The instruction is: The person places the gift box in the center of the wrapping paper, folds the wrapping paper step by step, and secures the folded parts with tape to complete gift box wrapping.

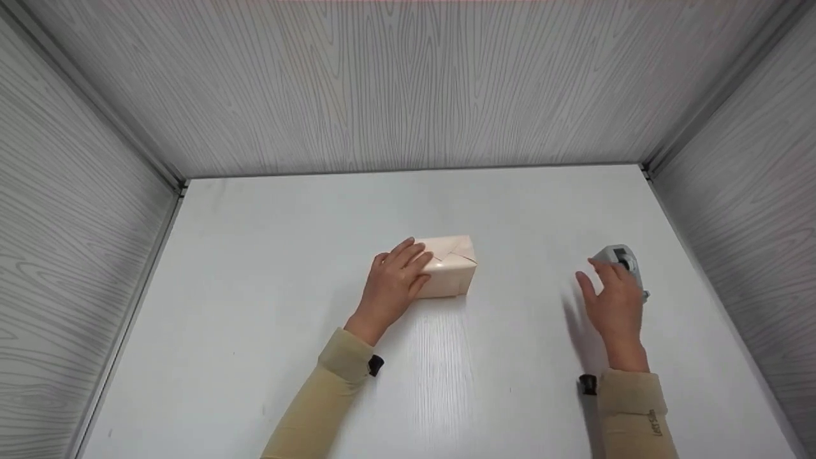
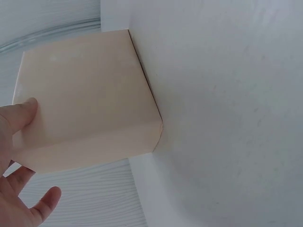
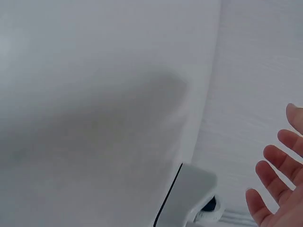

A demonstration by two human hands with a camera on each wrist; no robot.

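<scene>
A pale pink paper-wrapped box (image 1: 445, 282) with folded flaps stands on the white table, near its middle. At the box's left end, my left hand (image 1: 392, 284) grips it, the thumb on one face and fingers over the top. In the left wrist view the thumb presses a broad smooth side of the box (image 2: 85, 90). My right hand (image 1: 613, 303) hovers with spread fingers, holding nothing, over a small grey device (image 1: 618, 254) with a dark opening. The hand covers part of that device. In the right wrist view the grey device (image 3: 187, 194) lies apart from the fingers.
Grey wood-grain panels enclose the white table (image 1: 255, 255) at the back (image 1: 408, 83), left (image 1: 76, 210) and right (image 1: 752, 191). Black wrist pieces (image 1: 376, 365) show at both sleeve cuffs.
</scene>
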